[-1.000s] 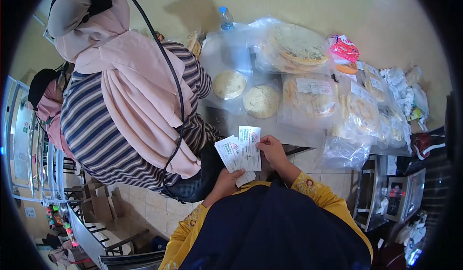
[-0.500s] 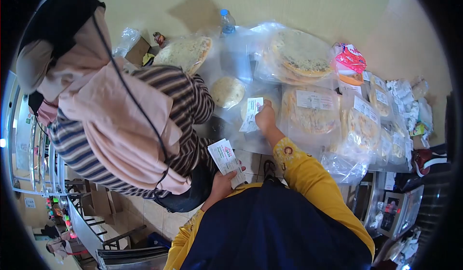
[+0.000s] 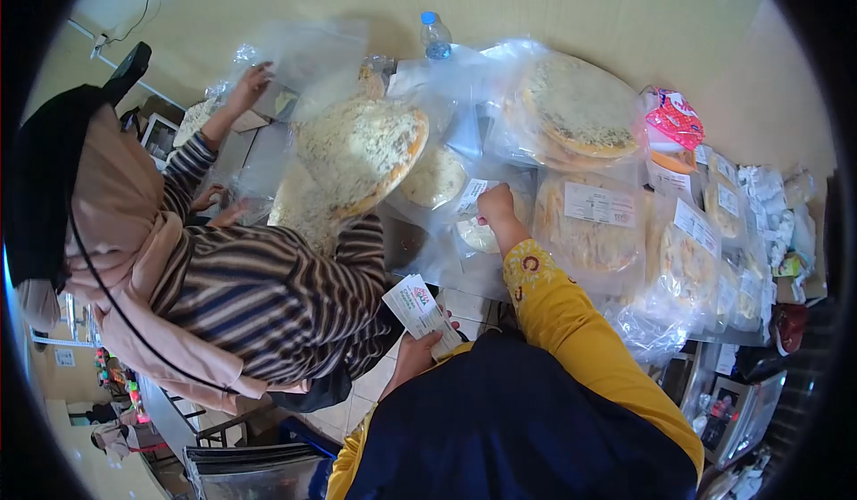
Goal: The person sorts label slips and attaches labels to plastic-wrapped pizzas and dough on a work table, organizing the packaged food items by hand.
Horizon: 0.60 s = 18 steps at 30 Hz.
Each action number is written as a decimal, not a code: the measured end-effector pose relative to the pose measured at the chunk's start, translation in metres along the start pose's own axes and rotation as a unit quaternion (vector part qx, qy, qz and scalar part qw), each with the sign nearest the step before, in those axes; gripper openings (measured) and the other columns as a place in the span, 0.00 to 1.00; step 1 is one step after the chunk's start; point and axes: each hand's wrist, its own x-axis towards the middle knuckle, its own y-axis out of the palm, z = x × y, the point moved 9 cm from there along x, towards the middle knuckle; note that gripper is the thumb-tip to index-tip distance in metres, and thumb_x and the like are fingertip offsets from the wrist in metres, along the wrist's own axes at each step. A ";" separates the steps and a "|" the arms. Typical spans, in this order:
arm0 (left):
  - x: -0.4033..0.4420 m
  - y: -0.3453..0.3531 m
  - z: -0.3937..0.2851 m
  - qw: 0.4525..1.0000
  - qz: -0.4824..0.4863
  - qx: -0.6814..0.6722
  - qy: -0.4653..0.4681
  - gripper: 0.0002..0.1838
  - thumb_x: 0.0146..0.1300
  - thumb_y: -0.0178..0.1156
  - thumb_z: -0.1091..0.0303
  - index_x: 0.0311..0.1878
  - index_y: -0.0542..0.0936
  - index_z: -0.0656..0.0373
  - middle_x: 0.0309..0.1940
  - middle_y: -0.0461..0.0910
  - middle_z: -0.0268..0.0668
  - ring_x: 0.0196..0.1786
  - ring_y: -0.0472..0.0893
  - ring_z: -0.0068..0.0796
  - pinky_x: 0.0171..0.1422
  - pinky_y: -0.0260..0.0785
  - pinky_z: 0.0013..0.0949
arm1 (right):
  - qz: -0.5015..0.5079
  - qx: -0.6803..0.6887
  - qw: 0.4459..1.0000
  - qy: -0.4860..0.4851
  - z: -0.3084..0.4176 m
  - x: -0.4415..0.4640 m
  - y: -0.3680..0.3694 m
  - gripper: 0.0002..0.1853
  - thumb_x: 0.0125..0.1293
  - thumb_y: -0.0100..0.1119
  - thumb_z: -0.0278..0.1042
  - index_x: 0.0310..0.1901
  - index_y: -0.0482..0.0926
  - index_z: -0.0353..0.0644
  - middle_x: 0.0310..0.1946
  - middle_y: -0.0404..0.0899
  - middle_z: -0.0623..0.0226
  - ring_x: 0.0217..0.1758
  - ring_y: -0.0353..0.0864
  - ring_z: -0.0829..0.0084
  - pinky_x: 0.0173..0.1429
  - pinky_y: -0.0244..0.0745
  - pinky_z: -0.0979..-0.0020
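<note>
My left hand grips a small stack of printed labels in front of my body. With its fingers closed, my right hand is on a single printed label, over a small bagged pizza on the table. Whether the label lies flat on the plastic I cannot tell. Left of it lies another small pizza in clear plastic. To the right of my right hand is a larger labelled pizza in a bag.
At my left a co-worker in a striped top handles a large cheese-topped pizza and a clear plastic bag. Bagged large pizzas stand at the back, near a water bottle and a pink packet. More labelled packs lie right.
My right hand has stayed near the small bagged pizza, and its label now shows less and sits higher. The co-worker has leaned left, raising an arm with the bag; the large pizza shows more.
</note>
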 end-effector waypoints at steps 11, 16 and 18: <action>-0.002 -0.007 -0.007 0.998 -0.060 -0.019 -0.014 0.23 0.56 0.43 0.85 0.58 0.63 0.68 0.53 0.71 0.47 0.55 0.73 0.43 0.58 0.66 0.42 | -0.164 -0.074 0.969 -0.169 0.011 0.021 -0.012 0.08 0.51 0.53 0.22 0.35 0.74 0.34 0.29 0.79 0.53 0.33 0.80 0.57 0.39 0.72 0.64; -0.005 -0.006 -0.015 0.998 -0.061 -0.032 -0.013 0.23 0.56 0.43 0.85 0.58 0.63 0.69 0.53 0.71 0.47 0.54 0.74 0.43 0.58 0.66 0.43 | -0.103 -0.095 0.980 -0.139 -0.021 0.064 0.024 0.07 0.47 0.55 0.21 0.32 0.74 0.35 0.22 0.77 0.58 0.26 0.80 0.65 0.30 0.75 0.66; -0.004 -0.012 -0.014 0.998 -0.060 -0.019 -0.003 0.23 0.56 0.43 0.86 0.58 0.63 0.69 0.53 0.71 0.48 0.54 0.74 0.44 0.57 0.67 0.43 | -0.077 -0.043 0.992 -0.088 -0.035 0.076 0.030 0.06 0.48 0.55 0.21 0.31 0.74 0.36 0.21 0.76 0.60 0.23 0.79 0.68 0.26 0.76 0.68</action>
